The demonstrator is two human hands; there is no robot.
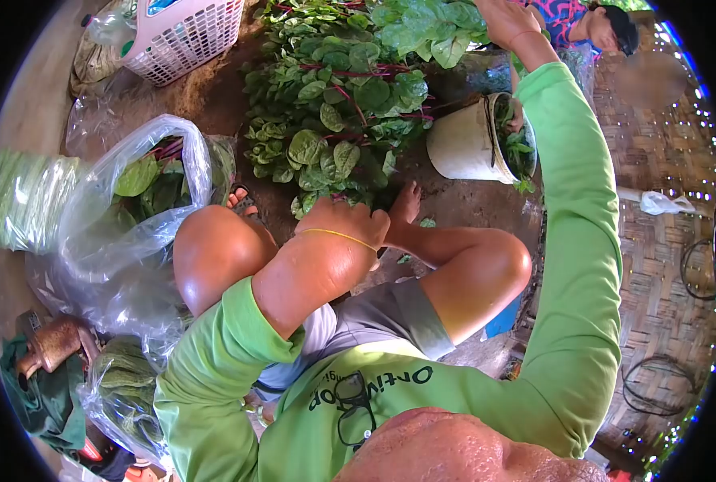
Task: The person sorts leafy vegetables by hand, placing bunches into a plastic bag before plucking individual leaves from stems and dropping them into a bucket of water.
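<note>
My left hand (342,229), a yellow band at its wrist, is closed in front of my knees at the near edge of a large pile of leafy greens (334,104) with purple-red stems. Its fingertips are hidden, and I cannot make out what it grips. At the top, my right hand (512,26) is raised and closed on a bunch of broad green leaves (438,28), which hangs to its left above the pile. Part of that hand is cut off by the frame's edge.
A white bucket (464,145) of greens lies tilted at right; a co-worker's hand touches it. That person (571,24) wears a black cap. A plastic bag (93,217) with leaves stands at left, a pink basket (183,40) behind. A woven wall (655,201) borders the right.
</note>
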